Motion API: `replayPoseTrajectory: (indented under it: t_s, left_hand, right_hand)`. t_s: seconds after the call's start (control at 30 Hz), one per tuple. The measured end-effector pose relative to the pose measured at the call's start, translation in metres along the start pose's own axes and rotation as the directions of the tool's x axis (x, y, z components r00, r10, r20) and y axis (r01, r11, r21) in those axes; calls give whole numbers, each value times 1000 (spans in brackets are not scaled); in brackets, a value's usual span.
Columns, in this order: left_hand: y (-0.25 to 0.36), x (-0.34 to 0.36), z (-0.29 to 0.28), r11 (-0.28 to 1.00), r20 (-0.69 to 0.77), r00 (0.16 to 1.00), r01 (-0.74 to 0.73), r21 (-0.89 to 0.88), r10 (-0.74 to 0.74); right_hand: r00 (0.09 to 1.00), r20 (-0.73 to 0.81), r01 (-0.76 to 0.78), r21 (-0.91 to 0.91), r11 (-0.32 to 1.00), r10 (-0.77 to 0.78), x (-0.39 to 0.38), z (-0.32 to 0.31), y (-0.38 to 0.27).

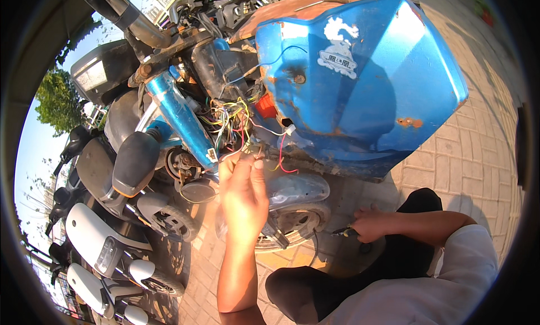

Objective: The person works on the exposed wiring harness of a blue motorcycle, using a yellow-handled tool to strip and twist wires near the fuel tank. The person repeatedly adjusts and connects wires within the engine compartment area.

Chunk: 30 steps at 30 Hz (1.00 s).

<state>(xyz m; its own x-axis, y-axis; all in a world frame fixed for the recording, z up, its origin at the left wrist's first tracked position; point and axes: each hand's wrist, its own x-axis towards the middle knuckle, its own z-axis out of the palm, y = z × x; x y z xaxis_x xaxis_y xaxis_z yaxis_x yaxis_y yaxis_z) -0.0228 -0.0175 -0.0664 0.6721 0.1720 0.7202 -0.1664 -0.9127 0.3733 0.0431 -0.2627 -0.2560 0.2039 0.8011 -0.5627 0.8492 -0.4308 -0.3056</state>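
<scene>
My left hand [244,195] is raised beside the wiring of a blue three-wheeled vehicle, thumb and fingers pinched on a thin wire [260,152]. Above it hangs a tangle of coloured wires [239,112], mostly yellow, white, green and red. One white connector [211,154] sits just left of the fingers; another white connector [289,130] hangs to the right, near a loose red wire [282,162]. Lower down, by my knee, my right hand [368,224] is closed around a small dark tool [341,232], partly hidden, perhaps pliers.
A rusty blue metal body panel [360,94] fills the upper right. Below the wires are a silver mudguard [298,190] and a wheel [304,221]. A blue frame tube [180,120] slants on the left. Several scooters [107,240] stand parked along the left on paving bricks [455,167].
</scene>
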Motion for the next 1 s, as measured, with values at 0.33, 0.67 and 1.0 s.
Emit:
replayPoseTrajectory:
  t_s: [0.33,0.67,1.0]
  left_hand:
    - [-5,16,7,988,-176,980,111,108,-91]
    - [-4,25,15,985,-296,945,164,54,-141]
    - [-1,33,20,961,-183,983,48,272,3]
  right_hand:
    - [196,-971,804,240,544,138,30,-215,-57]
    - [136,-984,850,174,498,111,49,-244,-64]
    - [289,-943,920,322,224,168,49,-230,-50]
